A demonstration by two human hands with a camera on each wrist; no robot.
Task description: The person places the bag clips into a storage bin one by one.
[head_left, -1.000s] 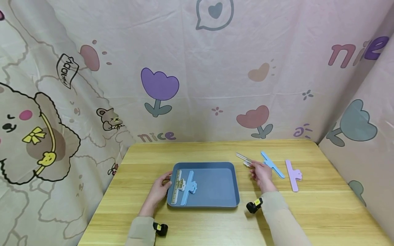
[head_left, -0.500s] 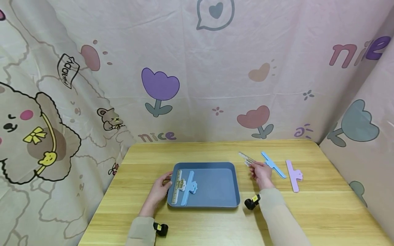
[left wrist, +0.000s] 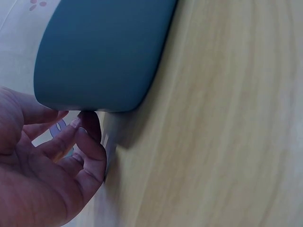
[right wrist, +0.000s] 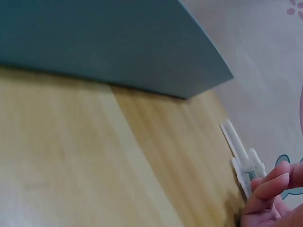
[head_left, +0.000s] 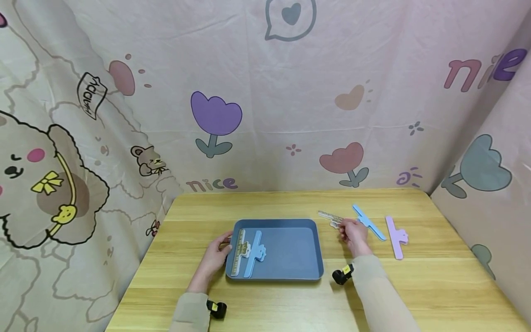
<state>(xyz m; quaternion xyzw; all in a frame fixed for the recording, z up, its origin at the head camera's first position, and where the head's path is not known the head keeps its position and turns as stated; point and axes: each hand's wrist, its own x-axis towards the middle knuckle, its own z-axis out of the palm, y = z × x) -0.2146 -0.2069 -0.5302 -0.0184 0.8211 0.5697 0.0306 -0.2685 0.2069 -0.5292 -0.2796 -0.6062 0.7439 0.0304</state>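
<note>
At the left end of a grey-blue rectangular tray, my left hand grips the rim; in the left wrist view the fingers bend in at the tray's outer wall. Inside the tray, toward its left, lie a white clip with gold ruler-like marks and a light blue clip, side by side. My right hand pinches another white clip with similar marks, right of the tray; the right wrist view shows its white bar and spring close over the wooden table. The fingers hide its near end.
Just behind my right hand lies a second light blue clip, and farther right a lilac clip. The wooden table ends against a printed cloth at the back. Each wrist wears a small black camera.
The white clip in my right hand has turned, its far end swinging first rightward, then left and lower. The hand shifted slightly. My left hand and the tray hold their places.
</note>
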